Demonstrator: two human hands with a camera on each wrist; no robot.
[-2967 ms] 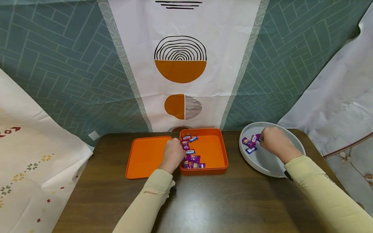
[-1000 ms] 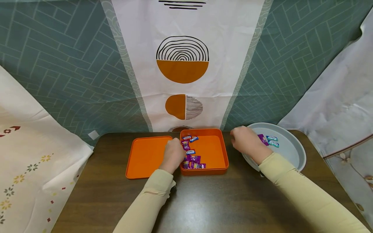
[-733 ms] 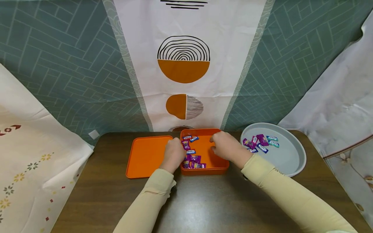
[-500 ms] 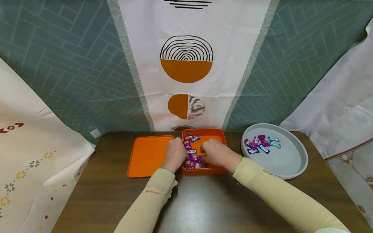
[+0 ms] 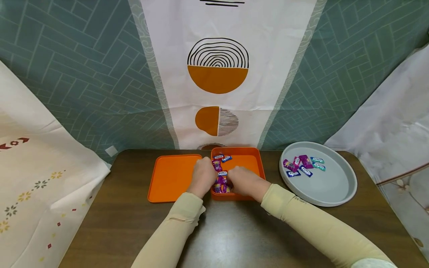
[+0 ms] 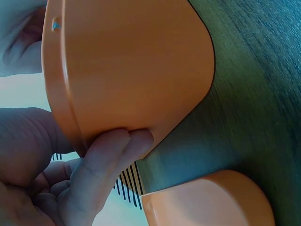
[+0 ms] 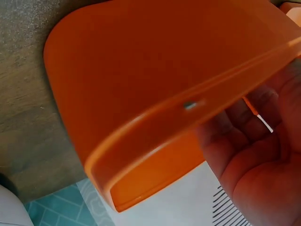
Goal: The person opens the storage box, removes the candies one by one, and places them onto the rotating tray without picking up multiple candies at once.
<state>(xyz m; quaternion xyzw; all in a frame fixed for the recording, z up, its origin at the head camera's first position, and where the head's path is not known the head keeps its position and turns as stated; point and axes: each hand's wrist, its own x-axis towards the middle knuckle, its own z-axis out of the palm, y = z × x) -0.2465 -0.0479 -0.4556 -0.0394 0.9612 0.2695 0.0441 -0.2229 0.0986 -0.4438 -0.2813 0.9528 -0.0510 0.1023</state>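
My left hand (image 5: pixel 203 177) grips the left wall of an orange box (image 5: pixel 250 160). In the left wrist view its fingers (image 6: pixel 106 153) press the outside of the box wall (image 6: pixel 136 70), with the thumb over the rim. Along the box's left side lie several small wrapped candies (image 5: pixel 217 165), purple, blue and red. My right hand (image 5: pixel 247 183) reaches over the box's front right part, its fingertips down at the purple candies. From the right wrist, the palm (image 7: pixel 263 174) shows beyond the box rim; the fingertips are hidden behind the wall.
A round grey tray (image 5: pixel 330 186) stands at the right of the brown table (image 5: pixel 231 230), with several purple, blue and teal candies (image 5: pixel 305 161) on its left half. Left of the box lies a flat orange lid (image 5: pixel 171 178). A patterned cloth (image 5: pixel 221 130) hangs behind the table.
My right hand has left the grey tray and moved left into the box, down to the purple candies. The candies on the tray are uncovered. My left hand keeps its grip on the box.
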